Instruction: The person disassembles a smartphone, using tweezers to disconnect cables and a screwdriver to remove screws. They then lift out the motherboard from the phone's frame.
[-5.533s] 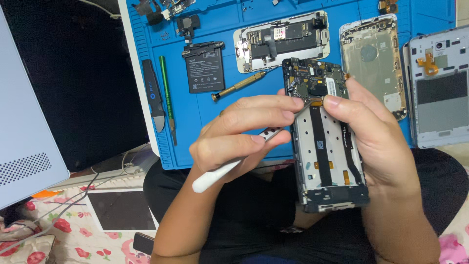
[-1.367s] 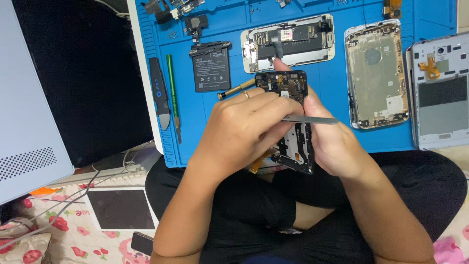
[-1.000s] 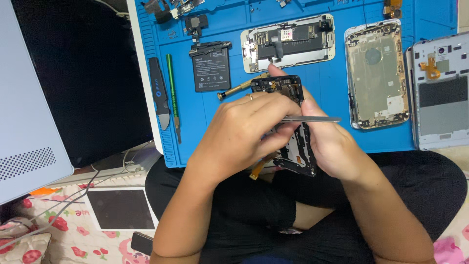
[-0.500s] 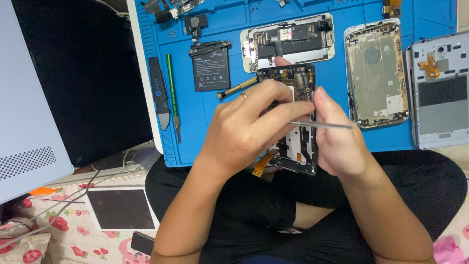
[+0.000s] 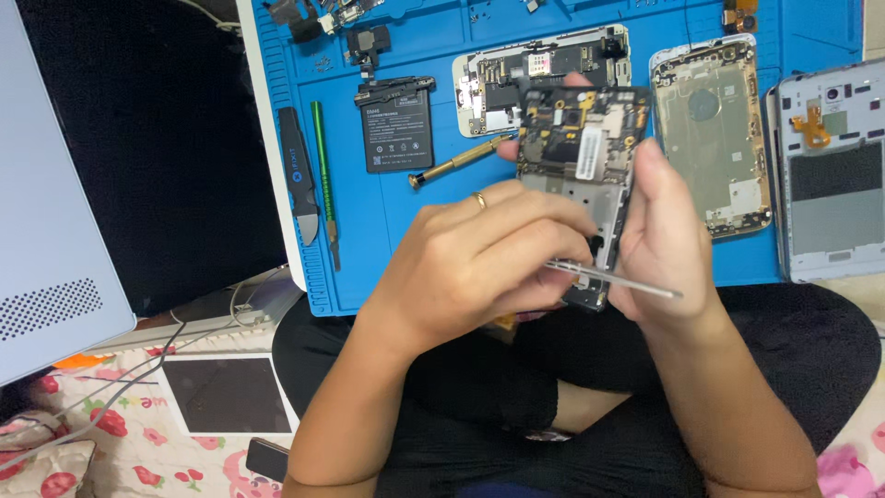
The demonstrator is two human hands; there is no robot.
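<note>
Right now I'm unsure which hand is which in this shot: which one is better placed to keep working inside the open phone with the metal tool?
Probably the left hand: it grips the thin metal tool against the opened phone. The right hand is busy holding the phone up above the blue mat.

Opened phone (image 5: 579,157) held above mat (image 5: 433,231), battery (image 5: 396,127) left, phone shells (image 5: 714,138) right

Above the blue mat (image 5: 442,231), bare patches lay only along its near edge and left of the battery (image 5: 397,124). Phone shells (image 5: 714,138) crowded its right half; a screwdriver (image 5: 456,163) and pry tools (image 5: 300,184) blocked its middle and left.
</note>
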